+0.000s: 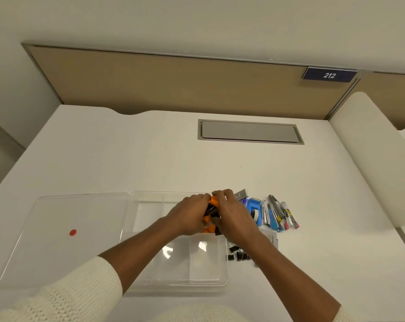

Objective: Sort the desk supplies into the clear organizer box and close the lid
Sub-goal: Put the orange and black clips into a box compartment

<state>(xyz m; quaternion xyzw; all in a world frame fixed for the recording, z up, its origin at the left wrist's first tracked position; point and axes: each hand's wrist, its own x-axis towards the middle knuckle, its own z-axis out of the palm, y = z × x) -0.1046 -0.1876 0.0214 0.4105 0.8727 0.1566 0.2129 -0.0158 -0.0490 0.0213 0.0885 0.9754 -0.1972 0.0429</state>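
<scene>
The clear organizer box (pixel 150 283) stands open on the white desk, with dividers inside. Its clear lid (pixel 57 240), marked by a red dot, lies flat to the left. My left hand (pixel 189 214) and my right hand (pixel 234 217) are pressed together over the box's right rear compartment, both closed around a bundle of orange and black items (pixel 211 212). To the right of the box lie a blue stapler-like item (pixel 253 209), several box cutters and pens (pixel 280 214), black binder clips (pixel 238 254) and a white card (pixel 272 239).
A grey cable hatch (pixel 250 131) is set into the desk at the back. A tan partition (pixel 173 82) with a "212" sign (pixel 329 75) stands behind. A white padded edge (pixel 377 154) borders the desk's right side.
</scene>
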